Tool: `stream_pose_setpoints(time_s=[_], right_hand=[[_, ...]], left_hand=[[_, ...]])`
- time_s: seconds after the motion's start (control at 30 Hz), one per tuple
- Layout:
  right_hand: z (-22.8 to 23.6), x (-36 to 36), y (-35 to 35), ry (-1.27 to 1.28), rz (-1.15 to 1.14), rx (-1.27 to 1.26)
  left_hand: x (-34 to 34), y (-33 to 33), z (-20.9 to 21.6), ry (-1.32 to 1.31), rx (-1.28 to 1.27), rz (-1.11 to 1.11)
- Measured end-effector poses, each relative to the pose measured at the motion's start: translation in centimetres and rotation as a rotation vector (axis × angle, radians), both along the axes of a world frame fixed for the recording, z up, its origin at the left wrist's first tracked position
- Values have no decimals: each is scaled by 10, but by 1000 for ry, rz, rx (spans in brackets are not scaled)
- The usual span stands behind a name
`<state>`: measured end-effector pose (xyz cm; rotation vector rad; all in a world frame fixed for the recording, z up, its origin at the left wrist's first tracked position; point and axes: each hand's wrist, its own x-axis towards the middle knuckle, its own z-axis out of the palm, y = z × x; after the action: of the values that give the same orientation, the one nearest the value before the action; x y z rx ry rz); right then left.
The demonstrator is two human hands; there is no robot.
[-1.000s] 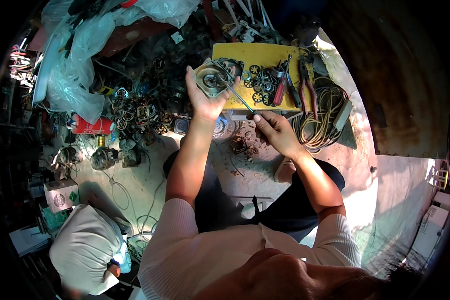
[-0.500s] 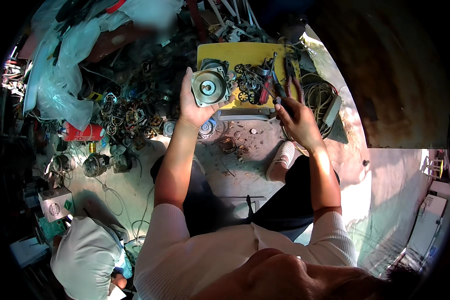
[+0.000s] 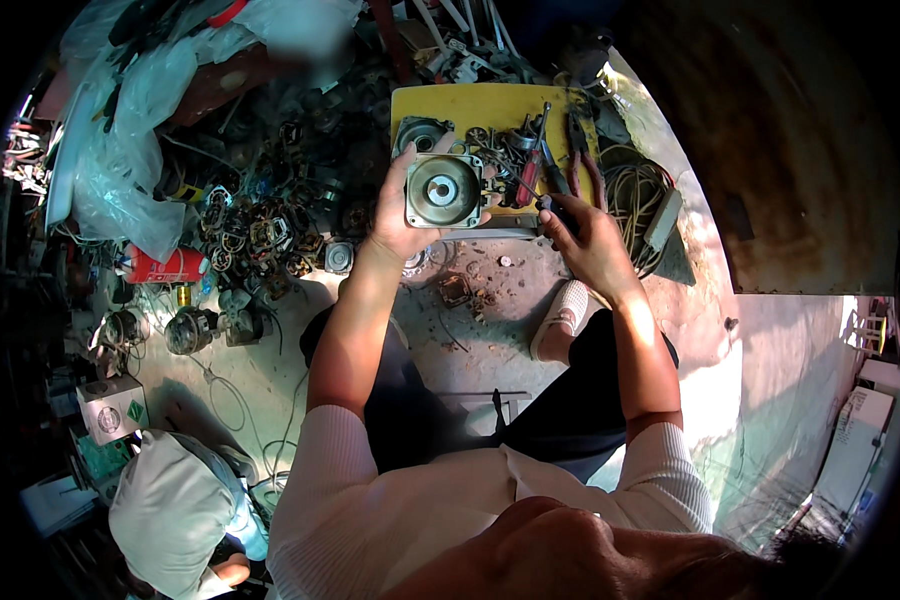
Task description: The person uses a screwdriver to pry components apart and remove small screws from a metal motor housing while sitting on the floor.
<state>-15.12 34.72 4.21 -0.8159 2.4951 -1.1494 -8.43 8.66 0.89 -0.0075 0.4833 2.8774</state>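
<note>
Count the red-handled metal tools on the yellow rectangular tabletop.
2: a red-handled screwdriver beside the pile of small dark parts, and red-handled metal pliers toward the right of the tabletop. The right hand may hide others.

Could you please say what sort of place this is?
Probably a repair or salvage workshop: square grey metal housing in the left hand, red-handled pliers on a yellow table, heaped dark metal parts.
</note>
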Motion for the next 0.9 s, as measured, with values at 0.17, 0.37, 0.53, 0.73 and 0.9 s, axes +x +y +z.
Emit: stream_pose_setpoints(time_s=[0.17,0.37,0.53,0.73,0.9], right_hand=[[6,3,-2,-85,6,70],[2,-4,9,23,7,21],[24,-11,18,-71,2,70],[28,-23,32,-105,-87,112],[12,-19,19,-216,-107,-94]], left_hand=[[-5,-1,-8,-43,-63,14],[-9,-2,-2,-180,-226,109],[-10,-3,-5,-171,-219,160],[-9,-9,-7,-155,-265,198],[-8,-13,-15,-177,-340,210]])
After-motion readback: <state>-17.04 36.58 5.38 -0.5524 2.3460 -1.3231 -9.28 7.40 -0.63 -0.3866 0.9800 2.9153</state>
